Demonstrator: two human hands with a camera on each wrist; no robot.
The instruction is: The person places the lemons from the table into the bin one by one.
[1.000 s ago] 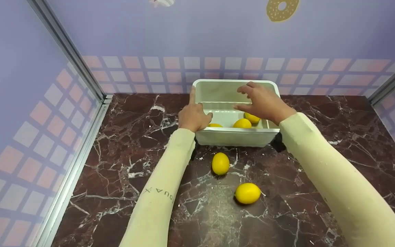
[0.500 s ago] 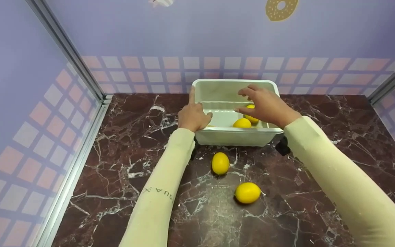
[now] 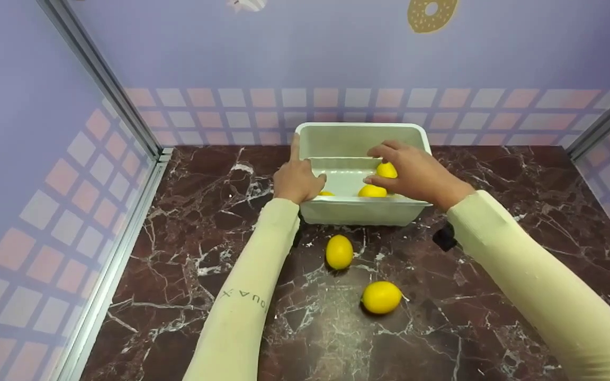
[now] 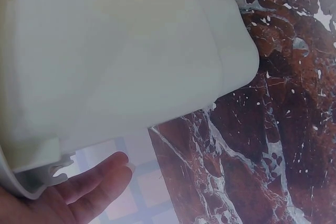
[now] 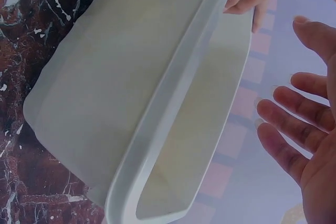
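A white plastic bin stands against the back wall with several lemons in it, among them one lemon beside the right fingers and another near the front wall. My left hand grips the bin's left front corner, thumb over the inside and fingers outside below the rim, as the left wrist view shows. Over the bin's right side hovers my right hand, fingers spread and loosely bent, holding nothing. In the right wrist view its fingers are apart from the rim.
Two lemons lie on the dark marbled tabletop in front of the bin: one upright lemon and a nearer lemon. A tiled purple wall rises behind, with a metal-framed side panel at left.
My right hand has come slightly down and toward me over the bin. A lemon at the bin's left front slipped mostly out of sight, then reappeared. The left hand keeps its grip.
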